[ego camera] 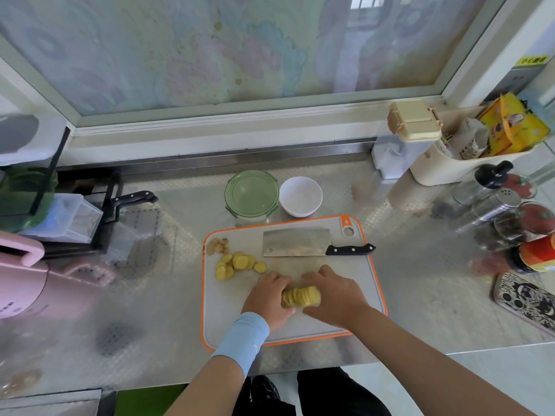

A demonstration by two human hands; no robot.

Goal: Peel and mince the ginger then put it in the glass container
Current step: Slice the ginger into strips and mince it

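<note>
— Yellow item between your hands: entry one?
— Ginger slices [301,296], peeled, stood on edge in a tight row on the near half of the cutting board [369,283]. My left hand [267,295] curls round one end and my right hand [333,295] round the other. Both grip the row and squeeze it together.
— Entry two?
— Loose slices [237,264], same yellow, lying scattered at the board's left side. Past them, at its far-left corner, a few knobbly offcuts [217,245].
— Tool?
— Cleaver [294,242], flat along the board's far edge, handle pointing right, neither hand on it.
— Off the board?
— Glass container [251,193], green-tinted, just behind the board's far edge. I see no ginger in it, and I cannot tell whether its lid is on. White bowl [300,196] just beside it, to the right.
— Handling note?
— My judgement: slicing is done and mincing has not begun. I should lay the row over so the slices overlap flat, keeping the pile low and snug so nothing skids. Then cut strips, turn them and cross-cut, with my fingertips tucked back from the blade.
</note>
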